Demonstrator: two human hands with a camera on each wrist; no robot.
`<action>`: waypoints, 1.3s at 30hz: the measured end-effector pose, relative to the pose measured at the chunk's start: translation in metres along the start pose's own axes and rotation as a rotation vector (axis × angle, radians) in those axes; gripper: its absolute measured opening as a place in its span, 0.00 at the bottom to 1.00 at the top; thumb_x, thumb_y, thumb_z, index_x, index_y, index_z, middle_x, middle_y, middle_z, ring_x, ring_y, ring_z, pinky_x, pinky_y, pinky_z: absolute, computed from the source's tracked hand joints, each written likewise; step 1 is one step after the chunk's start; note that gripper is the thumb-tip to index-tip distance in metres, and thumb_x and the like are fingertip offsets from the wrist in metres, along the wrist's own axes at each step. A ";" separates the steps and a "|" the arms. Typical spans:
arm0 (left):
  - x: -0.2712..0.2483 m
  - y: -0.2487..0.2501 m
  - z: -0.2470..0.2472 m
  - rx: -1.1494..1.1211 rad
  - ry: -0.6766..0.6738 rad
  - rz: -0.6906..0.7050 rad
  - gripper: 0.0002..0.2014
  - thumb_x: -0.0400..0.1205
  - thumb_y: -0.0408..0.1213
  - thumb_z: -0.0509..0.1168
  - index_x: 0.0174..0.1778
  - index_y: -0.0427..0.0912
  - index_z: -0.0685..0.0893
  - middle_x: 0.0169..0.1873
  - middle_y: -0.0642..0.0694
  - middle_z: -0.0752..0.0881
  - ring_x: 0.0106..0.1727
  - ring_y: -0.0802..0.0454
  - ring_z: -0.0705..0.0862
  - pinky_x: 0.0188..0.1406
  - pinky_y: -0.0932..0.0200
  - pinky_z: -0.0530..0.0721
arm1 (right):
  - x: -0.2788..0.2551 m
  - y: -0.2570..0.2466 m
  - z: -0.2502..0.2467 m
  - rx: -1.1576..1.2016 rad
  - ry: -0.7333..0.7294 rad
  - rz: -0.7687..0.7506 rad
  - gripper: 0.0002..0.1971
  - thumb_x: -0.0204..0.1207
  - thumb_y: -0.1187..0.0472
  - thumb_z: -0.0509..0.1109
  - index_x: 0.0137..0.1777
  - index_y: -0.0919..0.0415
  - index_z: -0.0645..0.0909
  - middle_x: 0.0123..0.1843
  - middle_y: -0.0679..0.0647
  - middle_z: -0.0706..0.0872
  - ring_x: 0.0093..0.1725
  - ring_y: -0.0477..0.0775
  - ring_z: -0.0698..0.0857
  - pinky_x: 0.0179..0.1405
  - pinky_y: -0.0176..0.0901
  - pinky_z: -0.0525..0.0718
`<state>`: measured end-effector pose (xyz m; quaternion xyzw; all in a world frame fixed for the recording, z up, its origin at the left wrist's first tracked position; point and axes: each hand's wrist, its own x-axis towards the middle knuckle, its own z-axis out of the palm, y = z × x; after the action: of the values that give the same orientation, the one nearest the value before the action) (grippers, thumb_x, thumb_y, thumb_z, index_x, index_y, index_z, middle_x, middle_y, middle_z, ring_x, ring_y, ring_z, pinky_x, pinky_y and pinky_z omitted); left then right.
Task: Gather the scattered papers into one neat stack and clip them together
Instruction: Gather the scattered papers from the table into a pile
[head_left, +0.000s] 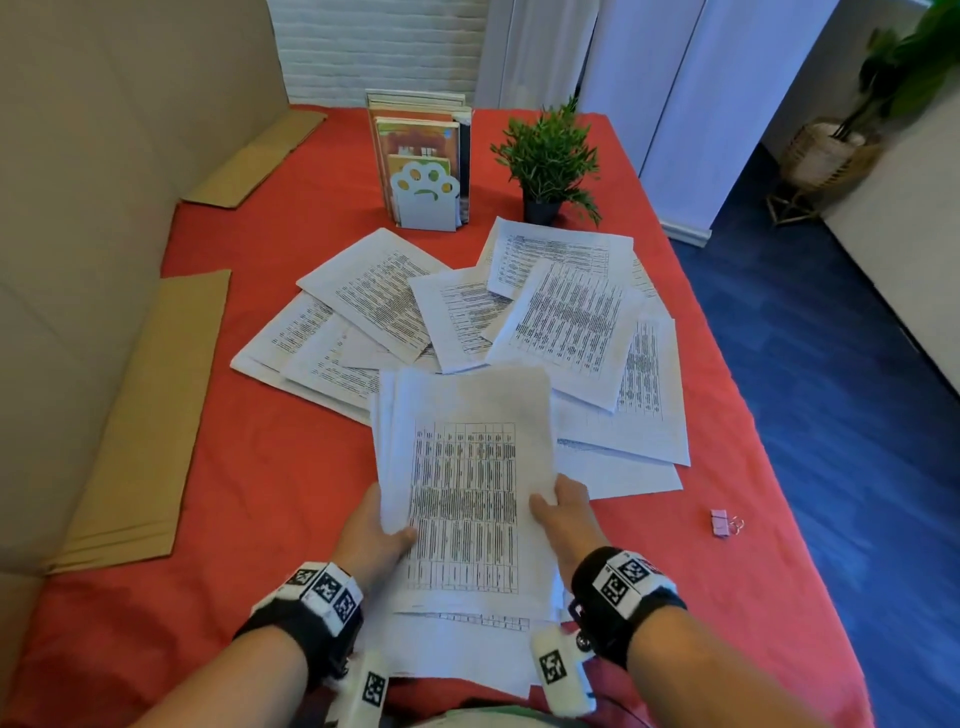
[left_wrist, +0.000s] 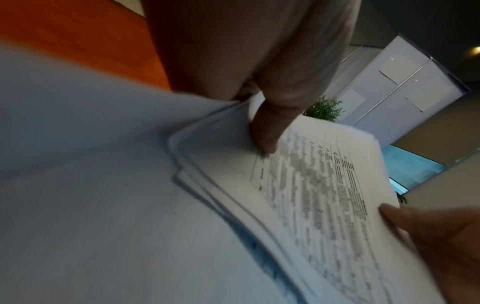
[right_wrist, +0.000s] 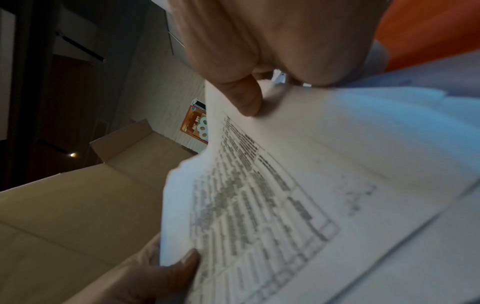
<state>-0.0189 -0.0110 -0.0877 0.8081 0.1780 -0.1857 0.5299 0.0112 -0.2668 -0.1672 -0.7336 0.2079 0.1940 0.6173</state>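
Note:
I hold a loose bundle of printed sheets (head_left: 467, 488) above the near part of the red table. My left hand (head_left: 376, 532) grips its left edge with the thumb on top. My right hand (head_left: 563, 512) grips the right edge the same way. In the left wrist view the left thumb (left_wrist: 267, 131) presses on the bundle (left_wrist: 298, 195), whose edges are uneven. The right wrist view shows the right thumb (right_wrist: 244, 98) on the top sheet (right_wrist: 285, 174). Several more scattered papers (head_left: 566, 317) lie overlapping on the table beyond. A pink binder clip (head_left: 723, 522) lies to the right.
A paw-shaped bookend with books (head_left: 423, 171) and a small potted plant (head_left: 548, 161) stand at the back of the red table (head_left: 260, 467). Flat cardboard pieces (head_left: 150, 431) lie along the left side. The table's right edge drops to a blue floor (head_left: 831, 389).

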 end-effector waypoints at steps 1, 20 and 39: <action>-0.001 0.000 -0.002 -0.013 0.010 0.022 0.26 0.76 0.29 0.69 0.68 0.48 0.71 0.59 0.49 0.82 0.62 0.47 0.81 0.65 0.50 0.78 | -0.014 -0.017 0.002 -0.019 0.042 -0.029 0.27 0.60 0.46 0.68 0.63 0.47 0.76 0.68 0.55 0.72 0.62 0.61 0.81 0.64 0.62 0.82; 0.002 -0.006 -0.048 0.118 0.327 0.075 0.18 0.79 0.21 0.60 0.62 0.42 0.75 0.48 0.42 0.84 0.45 0.44 0.83 0.35 0.62 0.77 | -0.010 -0.076 -0.044 -0.877 0.374 -0.113 0.31 0.73 0.55 0.68 0.77 0.40 0.65 0.83 0.53 0.57 0.80 0.62 0.59 0.74 0.61 0.67; 0.024 -0.016 -0.075 -0.277 0.499 -0.038 0.17 0.77 0.20 0.66 0.57 0.42 0.75 0.49 0.37 0.84 0.42 0.43 0.83 0.40 0.56 0.80 | 0.014 -0.094 -0.036 -0.984 0.172 -0.174 0.29 0.79 0.53 0.62 0.79 0.36 0.60 0.85 0.46 0.51 0.83 0.59 0.52 0.76 0.64 0.64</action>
<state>0.0027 0.0661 -0.0849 0.7454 0.3416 0.0353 0.5713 0.0754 -0.2891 -0.0916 -0.9654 0.0802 0.1557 0.1931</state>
